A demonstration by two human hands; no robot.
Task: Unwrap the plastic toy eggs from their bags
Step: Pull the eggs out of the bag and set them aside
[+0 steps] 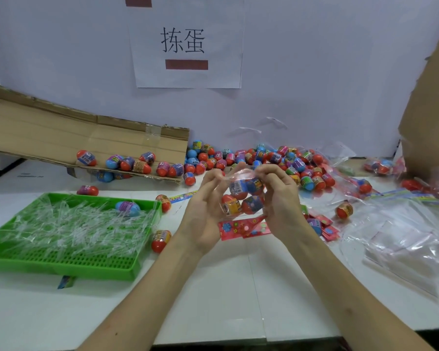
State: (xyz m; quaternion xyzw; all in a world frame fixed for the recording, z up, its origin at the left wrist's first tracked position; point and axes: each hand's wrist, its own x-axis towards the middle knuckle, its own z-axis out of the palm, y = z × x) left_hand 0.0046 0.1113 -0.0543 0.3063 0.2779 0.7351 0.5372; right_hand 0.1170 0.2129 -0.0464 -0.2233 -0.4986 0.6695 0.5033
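Both hands up over the table: left hand & right hand pinch the top of a clear bag w/ toy eggs (about four) inside, held between them, loose eggs heaped behind

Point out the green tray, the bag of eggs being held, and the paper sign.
green tray [61,268]: head view, front wall.
bag of eggs [242,192]: head view, its middle.
paper sign [188,79]: head view, blank lower margin.

We saw red and blue eggs with bright multicoloured labels, a clear bag with a red flower-print card, a green tray with a grid of holes, brown cardboard, and a white table.
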